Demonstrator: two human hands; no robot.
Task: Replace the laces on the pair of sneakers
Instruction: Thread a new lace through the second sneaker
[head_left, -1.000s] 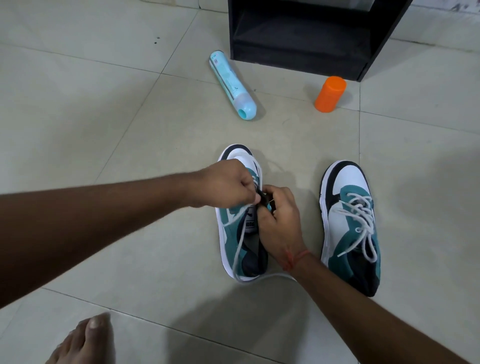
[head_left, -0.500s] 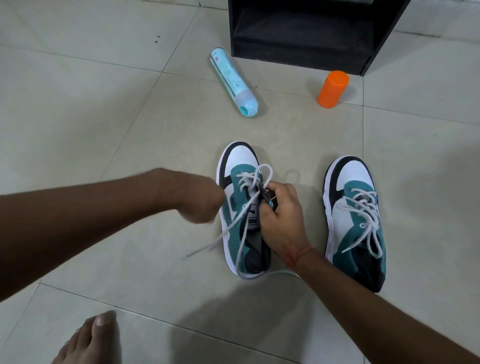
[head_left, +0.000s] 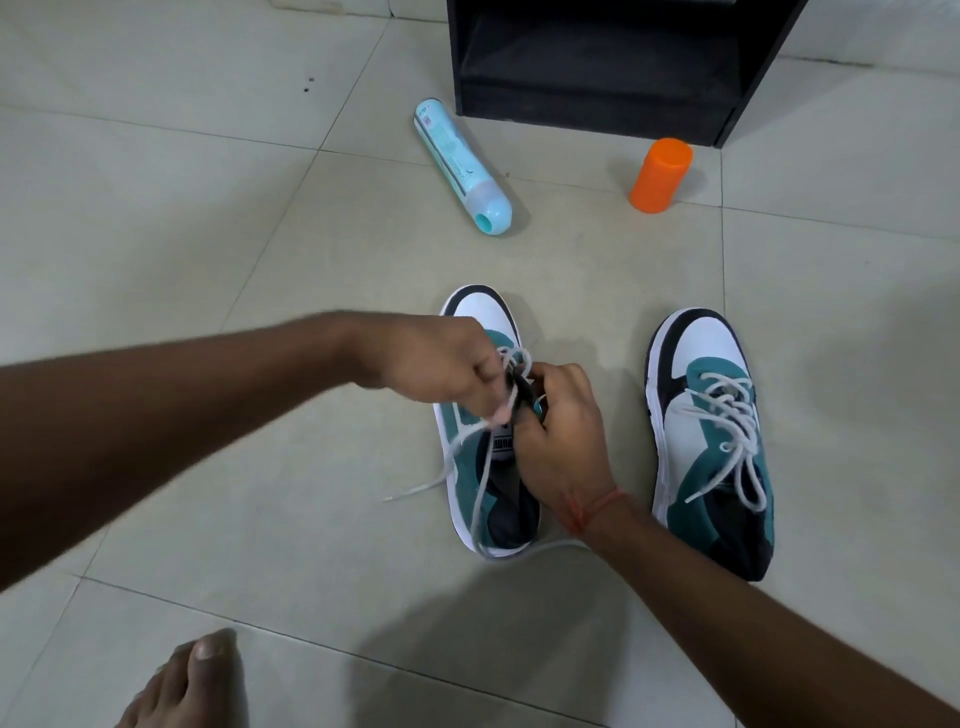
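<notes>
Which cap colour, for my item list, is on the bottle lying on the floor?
Light teal cap, seen in the head view.

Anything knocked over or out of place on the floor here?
Yes: the light blue bottle lies on its side on the tile floor, near the black shelf unit, while the orange container beside it stands upright. No spill is visible. Loose lace ends fit the relacing.

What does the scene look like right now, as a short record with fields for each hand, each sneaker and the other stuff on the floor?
left hand: pinches the white lace over the left sneaker
right hand: grips the left sneaker's tongue
right sneaker: laced, untied, apart from both hands
floor items: light blue tube lying down; orange cap upright; black shelf unit behind
foot: bare, near bottom edge
</notes>
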